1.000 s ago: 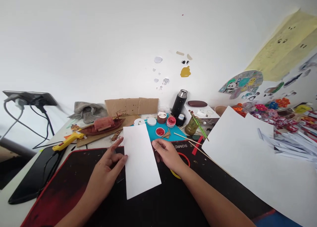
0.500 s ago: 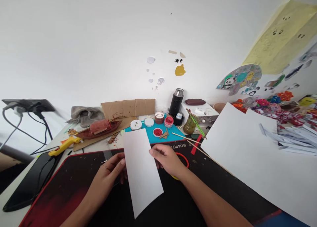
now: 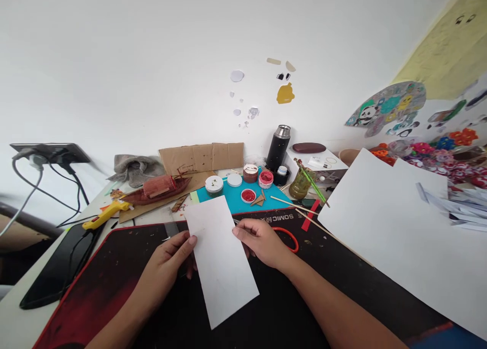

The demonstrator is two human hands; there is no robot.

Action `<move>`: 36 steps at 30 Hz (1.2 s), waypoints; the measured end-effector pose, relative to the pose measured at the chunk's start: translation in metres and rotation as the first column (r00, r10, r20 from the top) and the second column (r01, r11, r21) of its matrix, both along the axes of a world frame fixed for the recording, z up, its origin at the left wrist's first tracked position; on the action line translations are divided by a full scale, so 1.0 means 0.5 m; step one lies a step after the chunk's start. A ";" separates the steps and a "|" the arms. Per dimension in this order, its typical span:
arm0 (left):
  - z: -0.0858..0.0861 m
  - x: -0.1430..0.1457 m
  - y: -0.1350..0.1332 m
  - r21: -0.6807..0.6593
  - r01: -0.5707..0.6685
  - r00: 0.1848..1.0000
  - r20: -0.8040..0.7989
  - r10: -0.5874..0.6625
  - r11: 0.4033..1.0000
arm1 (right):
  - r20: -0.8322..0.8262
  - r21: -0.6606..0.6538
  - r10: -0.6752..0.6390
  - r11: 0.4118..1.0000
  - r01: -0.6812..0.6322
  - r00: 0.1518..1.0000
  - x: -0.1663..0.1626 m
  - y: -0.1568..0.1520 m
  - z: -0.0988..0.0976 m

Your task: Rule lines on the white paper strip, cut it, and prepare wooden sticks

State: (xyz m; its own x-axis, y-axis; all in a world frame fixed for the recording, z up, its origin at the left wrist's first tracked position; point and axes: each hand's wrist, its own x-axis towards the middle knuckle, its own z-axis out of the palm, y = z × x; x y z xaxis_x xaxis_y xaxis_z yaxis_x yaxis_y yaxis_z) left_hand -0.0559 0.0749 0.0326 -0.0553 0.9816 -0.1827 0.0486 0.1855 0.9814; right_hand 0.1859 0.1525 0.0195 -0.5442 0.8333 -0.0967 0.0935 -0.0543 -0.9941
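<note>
A white paper strip (image 3: 220, 260) is held a little above the black desk mat (image 3: 114, 273), tilted with its near end to the right. My left hand (image 3: 171, 260) pinches its left edge with thumb on top. My right hand (image 3: 261, 242) grips the right edge, fingers curled under. A red ring (image 3: 289, 237) lies on the mat just right of my right hand.
Behind the strip are a teal sheet (image 3: 239, 199) with paint pots (image 3: 265, 177), a model boat (image 3: 160, 188), a yellow glue gun (image 3: 106, 213), a black flask (image 3: 278, 147) and a jar of sticks (image 3: 302, 184). A large white sheet (image 3: 399, 247) covers the right. A tablet (image 3: 57, 270) lies left.
Both hands went from resting beside the strip to gripping its edges and lifting it. The strip has turned slightly, its near end swinging right.
</note>
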 end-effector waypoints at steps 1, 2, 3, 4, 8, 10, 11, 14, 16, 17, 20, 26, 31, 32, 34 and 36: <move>-0.002 0.000 0.000 -0.005 -0.008 1.000 0.008 0.008 1.000 | -0.008 -0.002 0.005 1.000 -0.005 1.000 0.000 0.000 0.001; -0.004 0.001 0.000 -0.011 -0.016 1.000 0.018 0.016 1.000 | -0.017 -0.006 0.011 1.000 -0.011 1.000 0.000 -0.001 0.002; -0.006 0.001 0.000 -0.018 -0.024 0.999 0.030 0.024 1.000 | -0.027 -0.011 0.017 1.000 -0.017 0.999 0.001 -0.001 0.003; -0.008 0.002 -0.001 -0.025 -0.029 0.999 0.044 0.030 0.999 | -0.037 -0.020 0.023 1.000 -0.024 0.999 0.002 -0.002 0.004; -0.011 0.004 -0.003 -0.046 -0.042 0.994 0.097 0.046 0.998 | -0.086 -0.061 0.042 0.997 -0.047 0.995 0.002 -0.005 0.003; -0.010 0.004 -0.003 -0.051 -0.050 0.994 0.100 0.054 0.997 | -0.102 -0.082 0.047 0.995 -0.056 0.994 0.002 -0.007 0.003; -0.008 0.004 -0.002 -0.052 -0.054 0.994 0.094 0.059 0.997 | -0.104 -0.090 0.049 0.994 -0.058 0.993 0.001 -0.007 0.003; -0.002 0.003 -0.002 -0.050 -0.067 0.995 0.067 0.071 0.996 | -0.096 -0.104 0.038 0.993 -0.048 0.995 0.000 -0.007 0.005; 0.002 0.002 -0.001 -0.050 -0.076 0.995 0.055 0.079 0.996 | -0.093 -0.114 0.032 0.993 -0.042 0.995 -0.001 -0.007 0.007; 0.003 0.002 -0.001 -0.051 -0.081 0.995 0.052 0.083 0.995 | -0.095 -0.118 0.032 0.992 -0.043 0.995 -0.002 -0.007 0.008; 0.002 0.001 0.000 -0.052 -0.095 0.994 0.053 0.098 0.994 | -0.109 -0.119 0.037 0.992 -0.050 0.993 -0.002 -0.009 0.008; -0.005 0.001 0.003 -0.064 -0.110 0.990 0.083 0.115 0.992 | -0.119 -0.152 0.042 0.987 -0.060 0.992 -0.003 -0.011 0.008; -0.007 0.001 0.004 -0.074 -0.116 0.986 0.109 0.124 0.991 | -0.125 -0.153 0.060 0.985 -0.079 0.990 -0.002 -0.012 0.009; -0.007 0.001 0.004 -0.075 -0.116 0.986 0.113 0.124 0.990 | -0.127 -0.150 0.061 0.985 -0.080 0.990 -0.002 -0.012 0.010; -0.007 0.001 0.004 -0.076 -0.114 0.985 0.119 0.123 0.991 | -0.130 -0.149 0.062 0.986 -0.081 0.990 -0.001 -0.012 0.011; -0.007 0.002 0.003 -0.076 -0.114 0.985 0.122 0.123 0.991 | -0.130 -0.148 0.062 0.986 -0.081 0.990 -0.001 -0.012 0.011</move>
